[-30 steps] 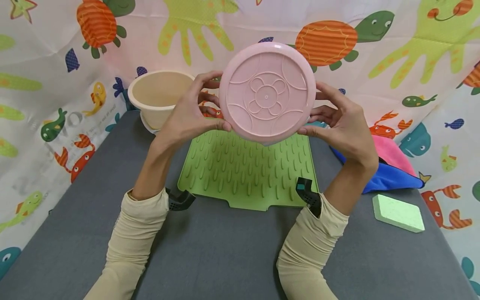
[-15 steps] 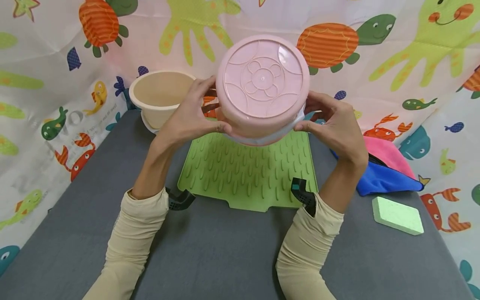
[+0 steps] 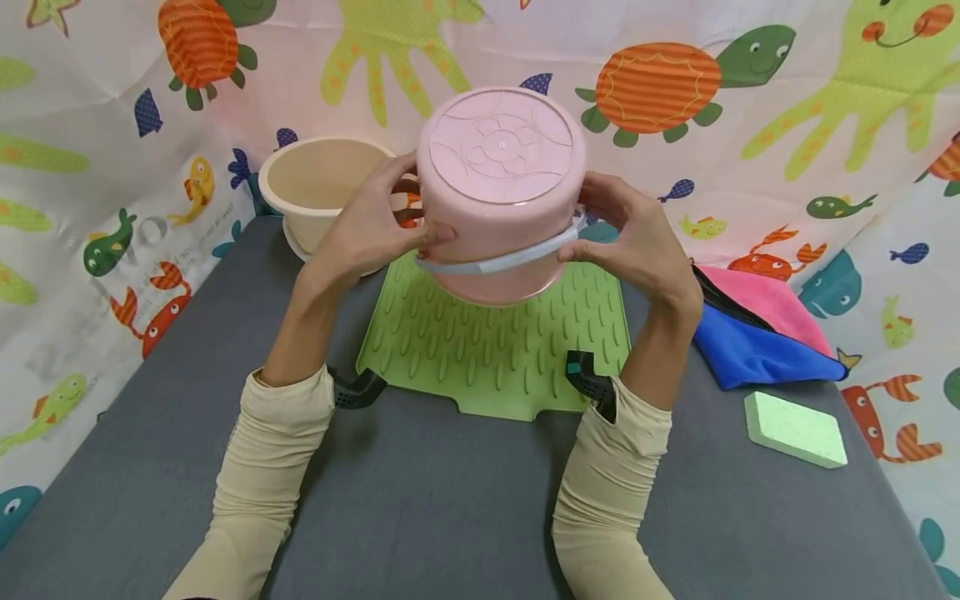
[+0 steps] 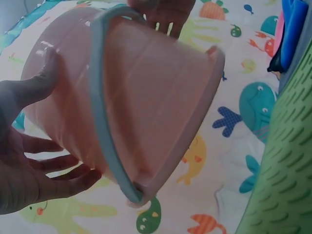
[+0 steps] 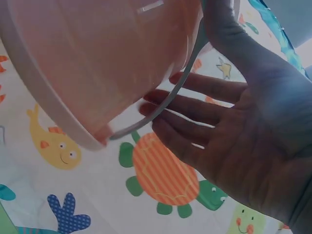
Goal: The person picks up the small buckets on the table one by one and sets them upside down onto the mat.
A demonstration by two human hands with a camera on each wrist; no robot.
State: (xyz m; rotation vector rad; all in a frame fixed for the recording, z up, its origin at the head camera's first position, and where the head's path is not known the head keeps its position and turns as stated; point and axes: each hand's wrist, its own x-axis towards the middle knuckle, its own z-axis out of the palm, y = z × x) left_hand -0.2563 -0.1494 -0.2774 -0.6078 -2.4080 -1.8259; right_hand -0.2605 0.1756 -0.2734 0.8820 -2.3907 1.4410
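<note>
A pink bucket (image 3: 501,221) is held upside down over the green mat (image 3: 495,350), its flower-patterned base up and tilted toward me. Its pale grey handle (image 3: 510,260) loops across the near side, well seen in the left wrist view. On the left side of the bucket, my left hand (image 3: 367,225) grips the wall, thumb in front and fingers behind. My right hand (image 3: 633,237) holds the opposite side, with the thumb by the handle; in the right wrist view, the fingers reach past the handle to the wall. The bucket's opening faces down and its inside is hidden.
At the back left stands a cream pot (image 3: 300,217), partly behind my left hand. A blue and pink zip pouch (image 3: 772,333) lies to the right, with a pale green sponge (image 3: 795,429) in front of it. A cloth printed with sea animals hangs behind the grey table (image 3: 450,517).
The bucket has tipped from its base facing me to its base facing up, bringing the side wall and handle into view. My right hand has moved left with it.
</note>
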